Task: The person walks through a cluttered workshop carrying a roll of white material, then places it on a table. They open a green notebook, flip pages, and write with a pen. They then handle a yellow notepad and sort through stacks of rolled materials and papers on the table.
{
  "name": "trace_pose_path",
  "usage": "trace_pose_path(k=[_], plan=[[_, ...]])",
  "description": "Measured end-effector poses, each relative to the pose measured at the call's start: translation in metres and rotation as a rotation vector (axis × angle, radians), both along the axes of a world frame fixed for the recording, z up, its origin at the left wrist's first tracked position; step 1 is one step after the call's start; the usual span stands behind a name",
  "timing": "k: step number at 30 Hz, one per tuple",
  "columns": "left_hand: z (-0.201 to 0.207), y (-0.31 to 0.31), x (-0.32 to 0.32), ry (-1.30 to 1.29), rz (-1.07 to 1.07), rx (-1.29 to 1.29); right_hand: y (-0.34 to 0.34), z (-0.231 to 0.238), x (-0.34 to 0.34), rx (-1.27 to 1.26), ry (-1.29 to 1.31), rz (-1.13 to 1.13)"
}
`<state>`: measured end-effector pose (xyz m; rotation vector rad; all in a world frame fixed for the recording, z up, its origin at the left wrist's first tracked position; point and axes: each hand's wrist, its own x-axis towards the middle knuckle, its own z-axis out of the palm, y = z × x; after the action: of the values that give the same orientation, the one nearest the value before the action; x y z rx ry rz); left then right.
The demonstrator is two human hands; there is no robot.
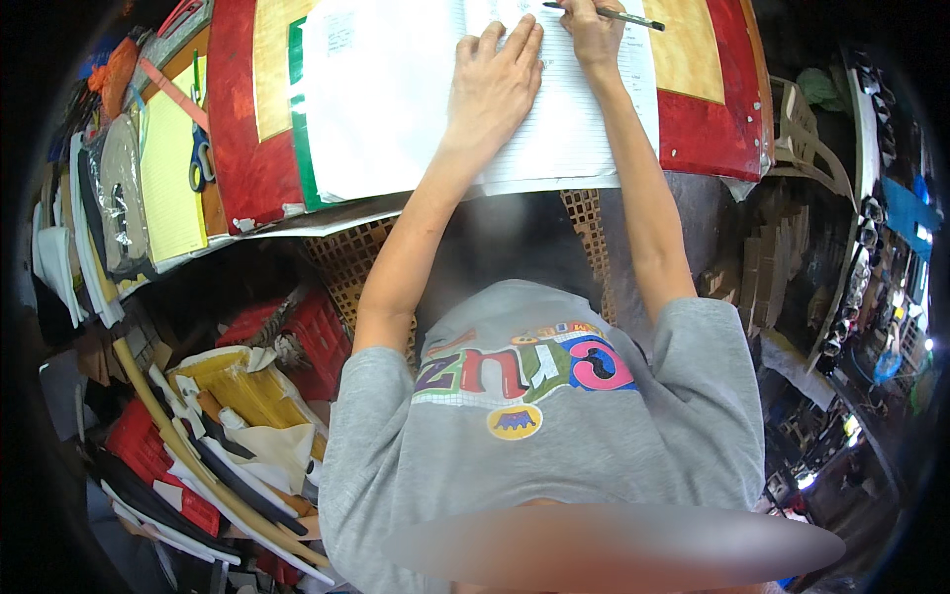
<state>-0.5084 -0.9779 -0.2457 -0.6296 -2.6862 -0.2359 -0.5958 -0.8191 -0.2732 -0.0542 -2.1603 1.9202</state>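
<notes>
A large open notebook with ruled pages lies on a red and yellow table. My left hand rests on it with the fingers stretched out, holding the page down. To its right, at the top of the view, my right hand grips a dark pen whose barrel sticks out to the right. The pen's other end reaches the upper part of the ruled page, where some writing shows. A green strip of the cover shows along the notebook's left edge.
The red table border frames the notebook. Left of it are blue-handled scissors, a yellow pad and a pink strip. Sheet materials and a red crate crowd the lower left. A plastic chair stands at right.
</notes>
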Motion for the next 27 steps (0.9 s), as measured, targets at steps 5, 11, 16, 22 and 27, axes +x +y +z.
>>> trace_pose_path(k=[5, 11, 16, 22, 27], plan=[[-0.002, 0.000, -0.002, -0.018, -0.007, 0.040, -0.003, -0.007, -0.003, 0.053, 0.073, -0.011], [0.000, 0.000, -0.002, -0.034, -0.012, 0.066, -0.004, -0.002, -0.002, 0.178, 0.107, 0.070], [0.002, 0.000, -0.002, -0.044, -0.011, 0.071, -0.004, -0.003, 0.000, 0.167, 0.097, 0.067], [0.004, -0.001, -0.005, -0.051, -0.017, 0.082, 0.011, -0.010, -0.008, -0.316, 0.061, -0.023], [0.007, -0.001, -0.010, -0.092, -0.026, 0.113, 0.004, 0.005, -0.016, -0.382, 0.060, -0.318]])
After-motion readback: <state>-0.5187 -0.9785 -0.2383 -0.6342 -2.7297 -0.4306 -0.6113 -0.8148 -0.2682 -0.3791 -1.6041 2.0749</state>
